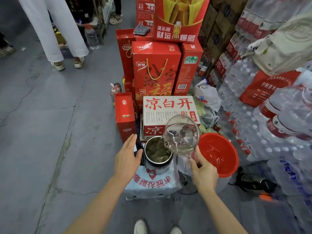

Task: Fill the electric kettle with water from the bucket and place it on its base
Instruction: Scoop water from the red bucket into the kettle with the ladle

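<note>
head cam | looks forward-down | close over kettle (157, 153) | single view

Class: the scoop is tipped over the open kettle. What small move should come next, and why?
Probably keep tipping the clear scoop with the right hand until it empties: water remains in it, its lip is over the kettle, and the left hand is at the kettle's handle side.

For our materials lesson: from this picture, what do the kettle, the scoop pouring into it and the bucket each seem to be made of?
Kettle: probably stainless steel, with a shiny grey rim and reflective inner wall.
Scoop: clear glossy plastic, most likely; the box behind shows through it.
Bucket: red plastic, probably, with a smooth, slightly glossy, evenly coloured wall.
</note>
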`<state>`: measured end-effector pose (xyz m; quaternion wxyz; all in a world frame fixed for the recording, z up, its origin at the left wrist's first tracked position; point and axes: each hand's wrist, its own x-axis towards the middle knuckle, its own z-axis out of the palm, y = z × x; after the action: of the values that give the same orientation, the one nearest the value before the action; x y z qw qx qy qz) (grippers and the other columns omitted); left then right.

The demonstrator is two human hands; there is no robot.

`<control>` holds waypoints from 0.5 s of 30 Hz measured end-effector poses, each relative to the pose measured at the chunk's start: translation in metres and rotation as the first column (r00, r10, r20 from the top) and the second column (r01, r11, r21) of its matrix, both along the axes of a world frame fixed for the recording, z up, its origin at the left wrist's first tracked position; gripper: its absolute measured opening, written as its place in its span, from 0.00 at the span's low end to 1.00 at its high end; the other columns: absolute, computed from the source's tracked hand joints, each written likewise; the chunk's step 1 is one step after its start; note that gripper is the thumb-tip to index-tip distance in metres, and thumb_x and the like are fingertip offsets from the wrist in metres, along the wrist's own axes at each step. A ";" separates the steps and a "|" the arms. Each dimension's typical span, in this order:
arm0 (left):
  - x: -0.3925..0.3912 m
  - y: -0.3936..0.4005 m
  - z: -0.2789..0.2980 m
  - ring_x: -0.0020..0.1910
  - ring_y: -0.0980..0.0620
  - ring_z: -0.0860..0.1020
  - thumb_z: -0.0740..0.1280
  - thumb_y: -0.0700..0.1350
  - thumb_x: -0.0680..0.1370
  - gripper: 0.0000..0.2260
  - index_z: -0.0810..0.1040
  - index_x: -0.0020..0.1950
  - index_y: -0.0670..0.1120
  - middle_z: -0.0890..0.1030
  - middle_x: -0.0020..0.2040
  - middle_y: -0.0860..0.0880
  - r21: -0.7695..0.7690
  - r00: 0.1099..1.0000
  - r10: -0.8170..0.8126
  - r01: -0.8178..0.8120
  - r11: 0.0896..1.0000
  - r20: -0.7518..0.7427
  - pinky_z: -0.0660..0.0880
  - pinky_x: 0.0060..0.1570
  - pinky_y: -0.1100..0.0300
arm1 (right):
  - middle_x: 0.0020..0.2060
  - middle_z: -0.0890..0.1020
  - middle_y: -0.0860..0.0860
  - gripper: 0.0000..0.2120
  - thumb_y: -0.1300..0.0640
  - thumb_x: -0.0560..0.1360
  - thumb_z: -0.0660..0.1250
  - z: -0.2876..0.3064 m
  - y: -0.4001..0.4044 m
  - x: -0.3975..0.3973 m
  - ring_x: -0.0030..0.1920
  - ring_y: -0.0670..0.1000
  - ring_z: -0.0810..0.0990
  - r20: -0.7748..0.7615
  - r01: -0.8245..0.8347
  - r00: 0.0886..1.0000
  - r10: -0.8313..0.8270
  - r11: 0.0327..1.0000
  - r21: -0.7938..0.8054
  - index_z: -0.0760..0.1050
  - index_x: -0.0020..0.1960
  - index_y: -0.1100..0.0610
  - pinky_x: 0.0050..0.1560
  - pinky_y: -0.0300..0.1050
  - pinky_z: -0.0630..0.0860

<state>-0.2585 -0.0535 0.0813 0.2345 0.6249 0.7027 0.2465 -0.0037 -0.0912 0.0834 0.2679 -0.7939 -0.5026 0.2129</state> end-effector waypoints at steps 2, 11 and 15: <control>-0.001 0.000 -0.001 0.71 0.48 0.71 0.67 0.45 0.79 0.28 0.63 0.77 0.48 0.67 0.76 0.49 0.006 1.000 -0.004 0.004 1.000 0.002 0.71 0.66 0.54 | 0.34 0.85 0.57 0.26 0.54 0.81 0.68 0.001 0.001 -0.003 0.37 0.58 0.81 0.049 -0.012 0.999 0.011 1.000 0.006 0.69 0.76 0.41 0.38 0.48 0.76; 0.000 0.001 0.000 0.72 0.49 0.69 0.66 0.46 0.79 0.28 0.62 0.78 0.49 0.66 0.77 0.49 -0.011 1.000 0.005 -0.005 1.000 -0.007 0.68 0.67 0.55 | 0.23 0.80 0.53 0.27 0.62 0.71 0.79 -0.003 0.003 -0.008 0.22 0.55 0.77 0.264 -0.150 0.958 0.111 0.979 0.135 0.81 0.69 0.51 0.25 0.42 0.69; 0.000 0.001 -0.001 0.72 0.49 0.70 0.66 0.46 0.79 0.28 0.62 0.78 0.49 0.66 0.77 0.50 -0.016 1.000 0.007 -0.007 1.000 -0.006 0.69 0.67 0.54 | 0.20 0.75 0.51 0.28 0.66 0.65 0.83 -0.004 0.006 -0.007 0.18 0.51 0.69 0.348 -0.230 0.925 0.152 0.953 0.196 0.84 0.63 0.55 0.20 0.39 0.63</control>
<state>-0.2582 -0.0524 0.0807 0.2364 0.6212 0.7075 0.2400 -0.0105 -0.0852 0.0795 0.2493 -0.7281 -0.6371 0.0425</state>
